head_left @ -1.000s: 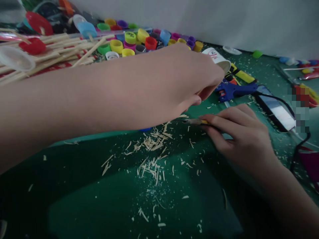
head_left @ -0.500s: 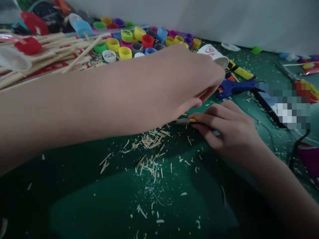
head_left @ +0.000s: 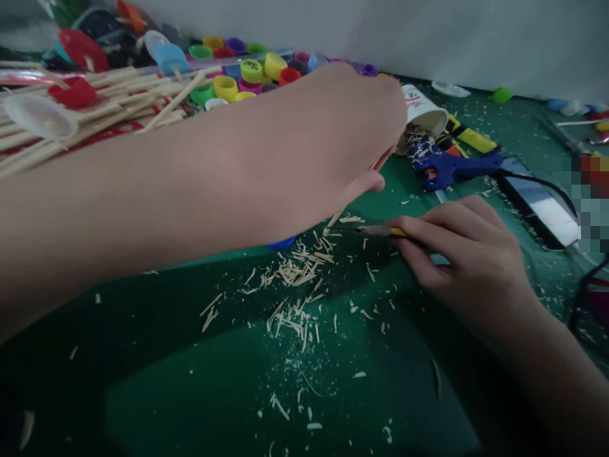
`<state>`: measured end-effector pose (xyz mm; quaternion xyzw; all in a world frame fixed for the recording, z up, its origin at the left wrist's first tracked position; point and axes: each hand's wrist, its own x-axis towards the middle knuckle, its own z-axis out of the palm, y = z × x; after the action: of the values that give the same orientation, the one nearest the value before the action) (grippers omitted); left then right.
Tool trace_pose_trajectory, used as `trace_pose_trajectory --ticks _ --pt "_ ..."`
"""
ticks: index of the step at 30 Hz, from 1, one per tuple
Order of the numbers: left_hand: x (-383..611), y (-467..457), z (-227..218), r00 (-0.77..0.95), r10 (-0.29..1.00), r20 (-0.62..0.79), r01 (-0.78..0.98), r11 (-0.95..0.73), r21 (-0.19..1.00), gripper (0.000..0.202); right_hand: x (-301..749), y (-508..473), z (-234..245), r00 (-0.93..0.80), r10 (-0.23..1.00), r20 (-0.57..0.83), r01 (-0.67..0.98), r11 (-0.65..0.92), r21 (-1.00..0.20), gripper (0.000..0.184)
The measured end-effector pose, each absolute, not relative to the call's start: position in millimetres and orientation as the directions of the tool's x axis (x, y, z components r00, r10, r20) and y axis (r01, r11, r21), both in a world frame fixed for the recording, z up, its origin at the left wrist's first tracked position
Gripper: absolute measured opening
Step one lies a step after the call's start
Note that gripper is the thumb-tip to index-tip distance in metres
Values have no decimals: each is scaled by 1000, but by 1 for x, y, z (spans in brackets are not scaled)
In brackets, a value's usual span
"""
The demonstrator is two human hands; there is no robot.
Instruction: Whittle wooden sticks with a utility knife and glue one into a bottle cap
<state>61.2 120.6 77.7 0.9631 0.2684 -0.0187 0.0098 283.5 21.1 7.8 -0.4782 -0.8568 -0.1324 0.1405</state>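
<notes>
My left hand [head_left: 361,133] reaches across from the left, its back toward me, close to the tipped paper cup [head_left: 425,109]. Its thumb shows bent at the lower edge; the other fingers are hidden, as is anything they may hold. My right hand [head_left: 464,254] is closed around a craft knife [head_left: 397,232] with a yellow and black handle, its metal tip pointing left. Pale wood shavings [head_left: 297,270] lie below and left of the knife tip. Part of a blue object [head_left: 284,242] shows beneath my left wrist.
Shavings also lie at the cup's mouth, beside a blue glue gun [head_left: 457,166] and a yellow cutter [head_left: 476,138]. A phone [head_left: 540,206] lies at the right with a cable over it. Many coloured bottle caps [head_left: 226,87] and wooden sticks [head_left: 128,95] fill the back left.
My left hand has drawn back left, baring the cup's mouth and the shavings there. My right hand has moved slightly right with the knife. The blue object now shows under my left wrist.
</notes>
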Motion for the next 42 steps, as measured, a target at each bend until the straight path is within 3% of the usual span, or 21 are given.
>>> trace_pose_trajectory --ticks 8,17,22,36,42 --pt "66 121 69 854 520 35 520 -854 2 30 280 25 14 -514 819 255 854 517 61 16" --pt "71 121 68 861 508 16 505 -858 90 42 277 29 13 -498 838 224 863 504 35 23" --pt "73 119 68 892 451 30 451 -892 -9 25 273 29 11 -486 854 189 873 482 68 24" --pt "62 128 66 873 487 -24 477 -845 243 23 272 26 6 -438 859 265 896 441 49 20" --pt "66 129 70 850 519 -88 521 -804 288 20 278 21 10 -410 839 357 895 446 -21 19"
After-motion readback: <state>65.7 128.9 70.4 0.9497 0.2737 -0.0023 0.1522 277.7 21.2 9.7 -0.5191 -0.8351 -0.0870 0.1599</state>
